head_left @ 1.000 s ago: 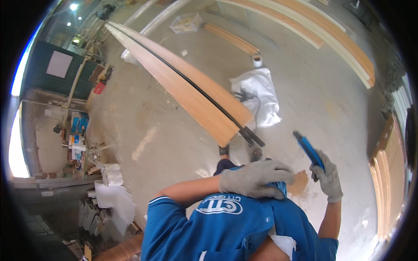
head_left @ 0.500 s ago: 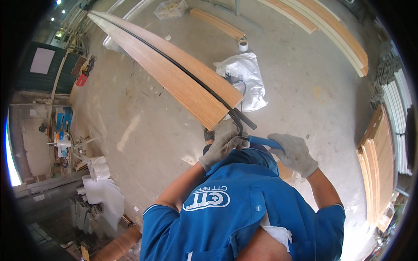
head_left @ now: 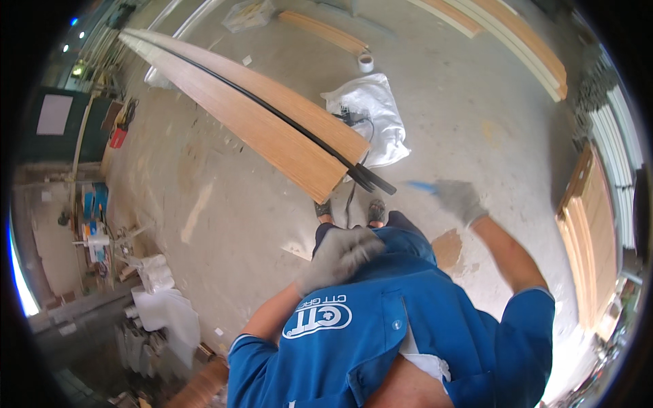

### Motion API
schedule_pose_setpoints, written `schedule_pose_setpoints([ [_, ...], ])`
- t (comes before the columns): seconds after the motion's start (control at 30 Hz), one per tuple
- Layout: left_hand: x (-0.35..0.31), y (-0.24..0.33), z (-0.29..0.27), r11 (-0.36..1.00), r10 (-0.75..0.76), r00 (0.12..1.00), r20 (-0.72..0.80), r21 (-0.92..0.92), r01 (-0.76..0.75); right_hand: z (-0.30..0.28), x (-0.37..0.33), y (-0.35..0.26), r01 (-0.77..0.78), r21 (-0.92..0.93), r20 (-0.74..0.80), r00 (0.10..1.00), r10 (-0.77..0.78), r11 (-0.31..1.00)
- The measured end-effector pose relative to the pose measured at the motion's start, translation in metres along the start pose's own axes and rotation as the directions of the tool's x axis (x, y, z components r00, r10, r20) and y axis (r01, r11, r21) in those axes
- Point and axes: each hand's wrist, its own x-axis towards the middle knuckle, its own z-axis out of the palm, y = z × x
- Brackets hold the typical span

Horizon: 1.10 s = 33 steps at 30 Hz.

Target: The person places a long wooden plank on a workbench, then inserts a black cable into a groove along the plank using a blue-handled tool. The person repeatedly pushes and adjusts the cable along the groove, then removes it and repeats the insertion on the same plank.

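Two long wood-grain boards [head_left: 299, 153] lie side by side, running toward the far left, with a black strip [head_left: 272, 100] along the gap between them. Dark strip ends [head_left: 381, 185] stick out past the near end of the boards. My gloved left hand [head_left: 340, 257] is in front of my stomach, fingers curled; what lies inside is hidden. A thin dark length [head_left: 349, 206] hangs down behind it, and whether it is held cannot be told. Out to the right, my gloved right hand [head_left: 458, 199], blurred by motion, is closed on a slim blue tool [head_left: 422, 185].
A white sack [head_left: 374, 122] with a dark cord on it lies beyond the boards, beside a tape roll [head_left: 366, 63]. More panels [head_left: 520, 41] lie at the far right; others [head_left: 586, 231] stand at the right. White sheeting [head_left: 170, 309] is at the lower left.
My left hand has dropped back from the strip's end toward my body. The right hand with the blue tool has moved away and slightly forward. The whole view has shifted a little.
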Motion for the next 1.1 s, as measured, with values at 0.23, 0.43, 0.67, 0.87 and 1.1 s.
schedule_pose_setpoints([
  [0.23, -0.018, -0.001, -0.025, 0.963, -0.079, 0.990, 0.114, -0.249, 0.105, 0.020, -0.057, 0.061, -0.504, 0.192, -0.033, 0.854, 0.519, 0.842],
  [0.43, -0.043, -0.020, -0.097, 0.850, 0.085, 0.982, -0.169, -0.502, -0.160, -0.042, -0.016, 0.043, -0.454, 0.802, -0.054, 0.592, 0.804, 0.388],
  [0.67, -0.053, -0.004, -0.212, 0.583, 0.452, 0.627, -0.635, -0.321, -0.746, -0.155, 0.060, 0.000, -0.120, 0.823, -0.272, 0.776, 0.569, 0.556],
  [0.87, -0.108, 0.002, -0.336, 0.457, 0.546, 0.413, -0.728, -0.154, -0.876, -0.282, 0.170, -0.110, 0.109, 0.606, -0.565, 0.757, 0.329, 0.788],
  [1.1, -0.237, -0.018, -0.511, 0.359, 0.554, 0.155, -0.818, 0.067, -0.931, -0.364, 0.310, -0.276, 0.175, 0.540, -0.655, 0.701, 0.281, 0.823],
])
